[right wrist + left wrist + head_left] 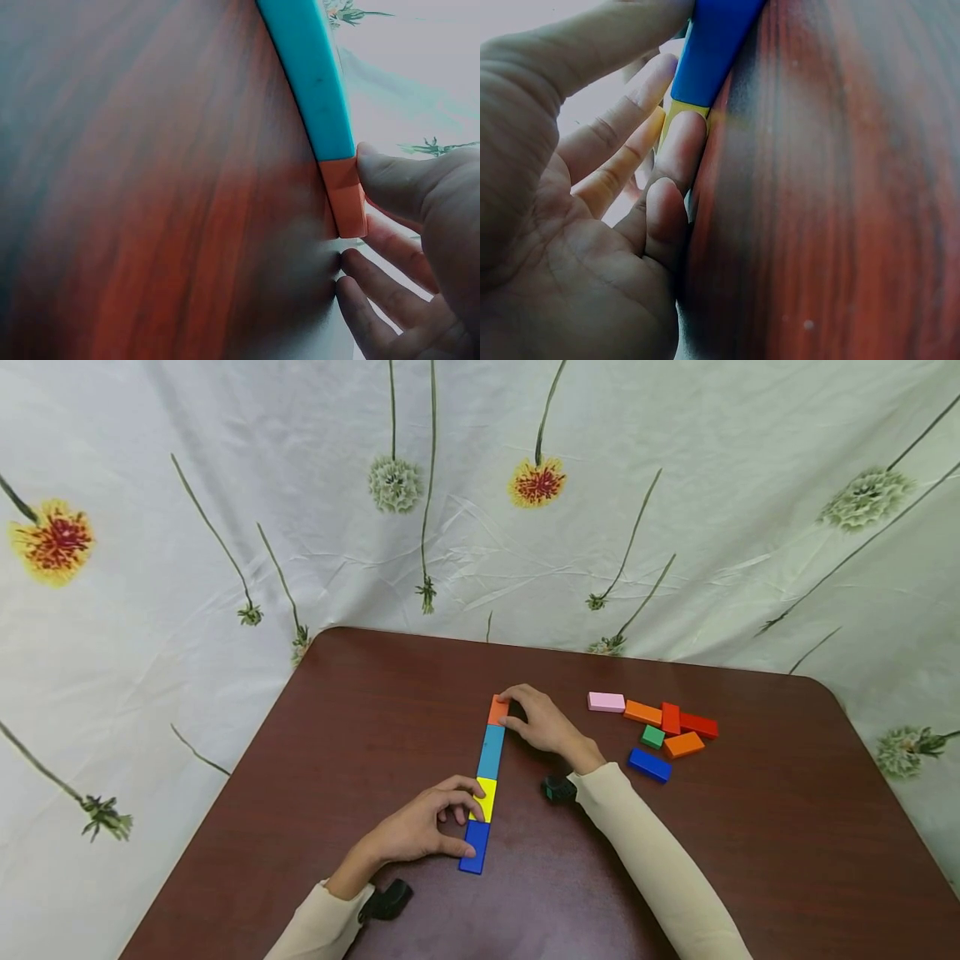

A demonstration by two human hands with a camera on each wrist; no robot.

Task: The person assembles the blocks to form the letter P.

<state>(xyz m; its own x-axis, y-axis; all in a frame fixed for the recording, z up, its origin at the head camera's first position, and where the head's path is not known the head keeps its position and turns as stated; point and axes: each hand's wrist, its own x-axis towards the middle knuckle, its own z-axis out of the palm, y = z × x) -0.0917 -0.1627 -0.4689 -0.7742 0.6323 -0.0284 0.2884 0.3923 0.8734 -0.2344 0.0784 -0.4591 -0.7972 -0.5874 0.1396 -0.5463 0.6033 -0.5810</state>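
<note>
A straight row of flat blocks lies end to end on the table: a dark blue block (477, 843) nearest, then a yellow block (488, 795), a light blue block (491, 752) and a small orange block (497, 711) at the far end. My right hand (546, 723) pinches the orange block between thumb and index finger; in the right wrist view the thumb (390, 178) touches it near the light blue joint. My left hand (412, 828) rests along the near half, thumb on the dark blue block and loosely bent fingertips at the yellow one.
Right of the row lie loose blocks: a pink block (606, 702), orange blocks (683, 745), red blocks (671, 718), a green block (652, 737) and a blue block (649, 765). Behind the dark table (360, 710) hangs a flowered cloth (480, 543).
</note>
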